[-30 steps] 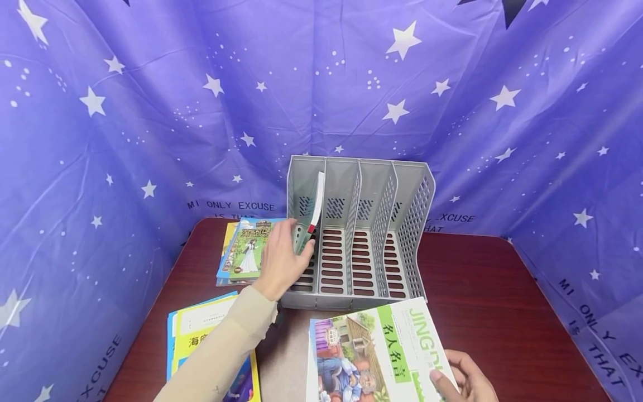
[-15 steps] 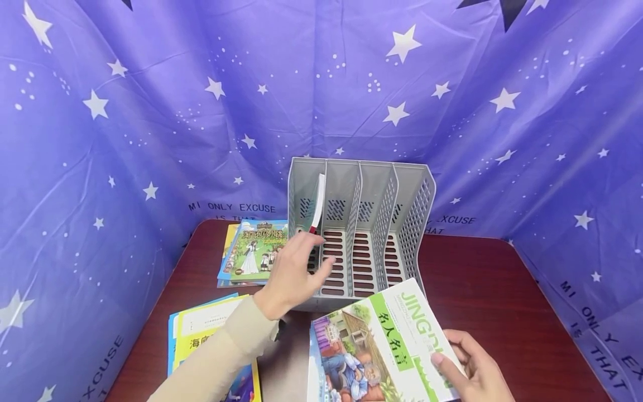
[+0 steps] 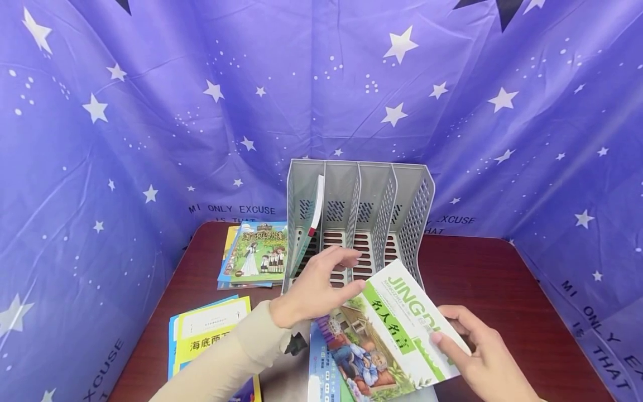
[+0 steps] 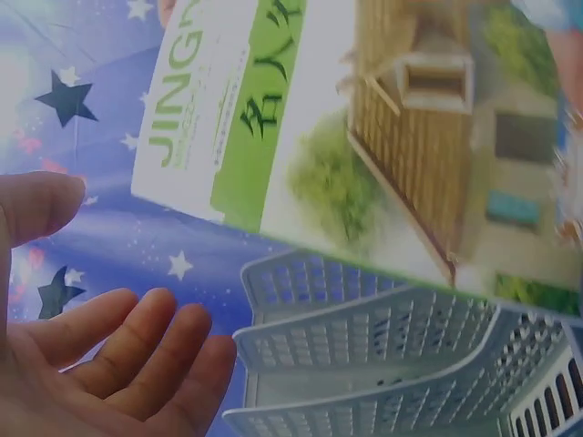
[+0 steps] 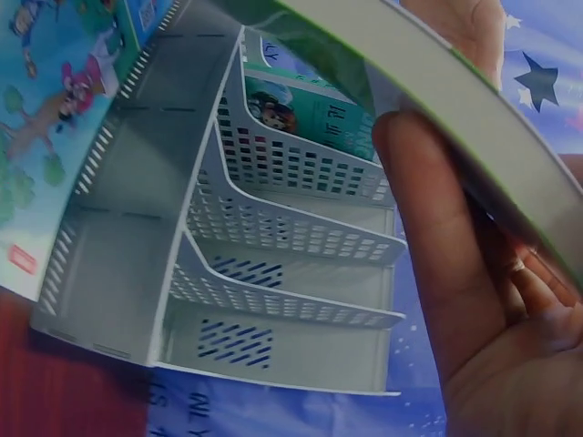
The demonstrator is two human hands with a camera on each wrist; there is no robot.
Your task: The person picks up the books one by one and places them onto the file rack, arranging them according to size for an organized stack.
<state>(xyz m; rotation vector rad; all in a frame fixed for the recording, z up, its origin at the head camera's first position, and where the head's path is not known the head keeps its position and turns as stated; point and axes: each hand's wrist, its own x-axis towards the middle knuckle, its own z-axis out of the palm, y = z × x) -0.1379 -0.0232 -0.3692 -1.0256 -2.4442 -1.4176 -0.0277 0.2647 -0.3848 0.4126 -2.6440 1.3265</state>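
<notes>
My right hand (image 3: 484,352) grips the right edge of a white-and-green paperback book (image 3: 402,326), thumb on the cover; its upper end is raised and tilted. My left hand (image 3: 316,287) reaches across beside that book's upper left edge, fingers spread. In the left wrist view, a gap shows between the left fingers (image 4: 150,341) and the book. Behind both hands stands a grey file rack (image 3: 374,184) with several upright compartments. A thin green book (image 3: 317,209) leans in its leftmost compartment. Under the held book lies another book with a blue cover (image 3: 321,363).
A stack with a yellow book (image 3: 216,329) on top lies at the front left, partly behind the left sleeve. Picture-covered books (image 3: 261,254) lie left of the rack on the dark red table (image 3: 492,279). A starry purple curtain (image 3: 251,84) surrounds the table.
My left hand has moved from the green book in the rack rightward and down to the paperback. My right hand has lifted and turned the paperback, uncovering the blue book below.
</notes>
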